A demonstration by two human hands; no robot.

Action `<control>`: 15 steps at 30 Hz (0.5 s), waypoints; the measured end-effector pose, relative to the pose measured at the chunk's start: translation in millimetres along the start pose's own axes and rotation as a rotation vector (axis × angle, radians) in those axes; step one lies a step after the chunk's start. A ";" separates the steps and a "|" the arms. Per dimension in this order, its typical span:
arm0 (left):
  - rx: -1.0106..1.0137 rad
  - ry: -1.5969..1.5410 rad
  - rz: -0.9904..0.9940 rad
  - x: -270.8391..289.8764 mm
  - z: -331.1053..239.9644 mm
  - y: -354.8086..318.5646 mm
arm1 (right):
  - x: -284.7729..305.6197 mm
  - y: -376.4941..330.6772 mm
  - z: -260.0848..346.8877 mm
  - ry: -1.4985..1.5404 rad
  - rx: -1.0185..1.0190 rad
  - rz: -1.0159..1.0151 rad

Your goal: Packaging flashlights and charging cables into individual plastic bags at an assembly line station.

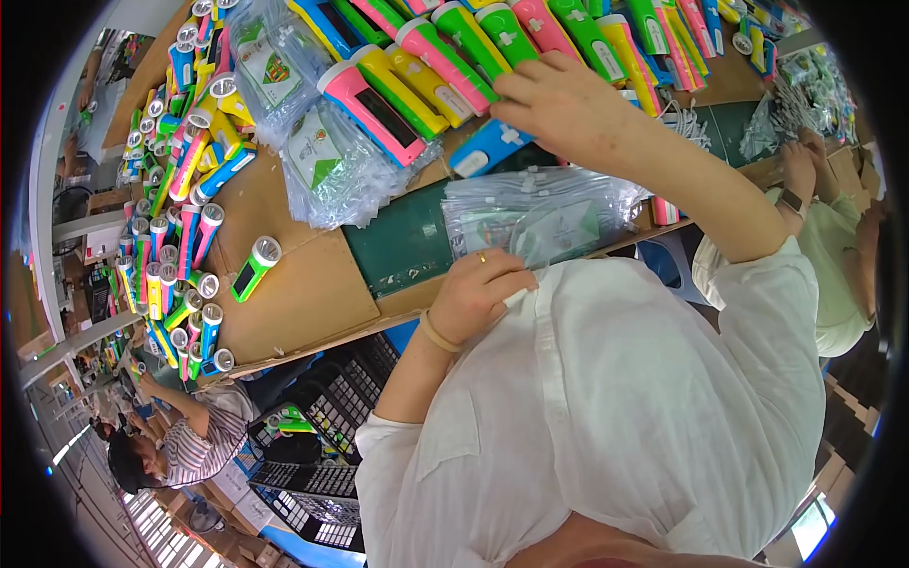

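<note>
My right hand (559, 109) reaches across the bench, its fingers closed on the upper end of a blue flashlight (485, 150) with a white switch. My left hand (481, 295), with a ring on one finger, is close to my shirt. Its fingers are pinched at the edge of a clear plastic zip bag (535, 244). That bag lies over a stack of similar clear bags (597, 194) at the front of the bench. Just beyond the blue flashlight, a pink flashlight (372, 115) and a yellow flashlight (402, 90) lie in a row of several more.
Piles of clear bags with printed cards (322, 166) lie left of the row. Many colourful flashlights (194, 180) cover the far left; a green one (256, 268) lies alone on cardboard (284, 308). Black crates (322, 473) stand below. Co-workers sit at left (185, 440) and right (843, 256).
</note>
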State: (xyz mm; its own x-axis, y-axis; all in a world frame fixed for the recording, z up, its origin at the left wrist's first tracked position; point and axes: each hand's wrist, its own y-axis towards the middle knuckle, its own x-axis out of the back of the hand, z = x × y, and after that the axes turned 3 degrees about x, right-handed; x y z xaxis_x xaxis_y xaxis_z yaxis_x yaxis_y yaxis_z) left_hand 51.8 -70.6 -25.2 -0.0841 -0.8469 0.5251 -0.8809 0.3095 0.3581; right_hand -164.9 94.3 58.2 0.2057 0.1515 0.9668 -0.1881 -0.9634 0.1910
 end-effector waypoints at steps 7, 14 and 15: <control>0.025 0.027 -0.095 2.1 6.6 -1.6 | 70.4 -45.8 -16.4 0.962 -0.287 0.150; 0.043 0.003 -0.130 -4.5 8.6 2.1 | 45.7 -50.0 9.6 1.630 -0.392 0.438; 0.041 0.004 -0.129 -5.8 7.8 3.1 | 32.6 -52.3 16.2 1.629 -0.361 0.446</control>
State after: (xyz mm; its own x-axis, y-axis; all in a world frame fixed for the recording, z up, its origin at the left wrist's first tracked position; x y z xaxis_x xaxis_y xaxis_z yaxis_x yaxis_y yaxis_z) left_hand 46.0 -68.1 -33.2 0.0326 -0.8766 0.4801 -0.9028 0.1803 0.3905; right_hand -132.8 146.0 77.0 -0.9814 0.1778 0.0718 -0.1914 -0.9302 -0.3133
